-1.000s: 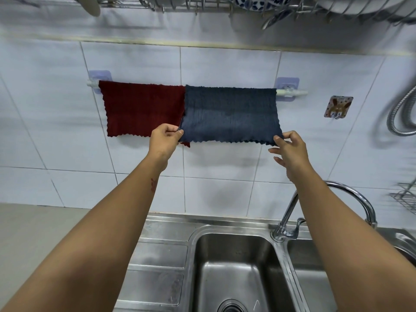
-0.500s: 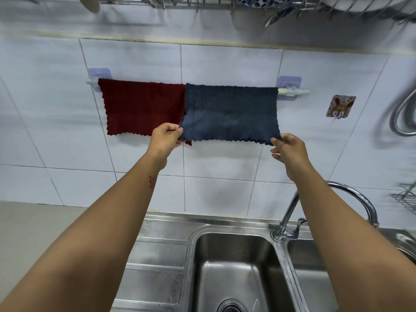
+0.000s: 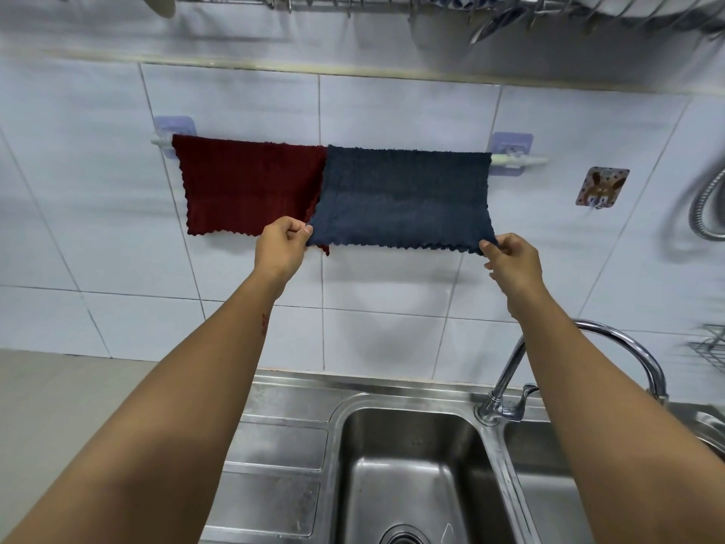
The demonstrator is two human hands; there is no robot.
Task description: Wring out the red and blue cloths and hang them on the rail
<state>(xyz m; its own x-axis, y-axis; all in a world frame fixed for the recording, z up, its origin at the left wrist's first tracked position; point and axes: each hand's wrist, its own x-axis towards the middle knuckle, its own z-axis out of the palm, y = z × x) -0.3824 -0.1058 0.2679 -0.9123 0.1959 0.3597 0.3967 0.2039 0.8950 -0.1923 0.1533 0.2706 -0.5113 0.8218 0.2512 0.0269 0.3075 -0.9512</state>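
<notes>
Presently catalogued, one wall-side hanging station above a sink:

Rail: white rail (image 3: 518, 160) fixed level to the tiled wall on two lilac adhesive brackets (image 3: 510, 142); long axis runs left to right.

Red cloth: red cloth (image 3: 243, 186) draped over the left stretch of the rail, hanging flat; no hand on it that can be told, though its lower right corner sits just behind the left hand.

Blue cloth: blue cloth (image 3: 404, 198) draped over the right stretch, its left edge slightly overlapping the red one; long axis parallel to the rail.

Left hand: left hand (image 3: 280, 245) pinches the blue cloth's lower left corner, fingers curled closed on the fabric.

Right hand: right hand (image 3: 512, 261) pinches the lower right corner between thumb and forefinger.

Key relation: cloth lies above and beyond both grips; the hands sit at opposite ends of its bottom hem, equally near.

Judged stage: both cloths hung; likely only straightening and release remain.

Below: stainless sink (image 3: 412, 402) and chrome tap (image 3: 612, 339).
</notes>
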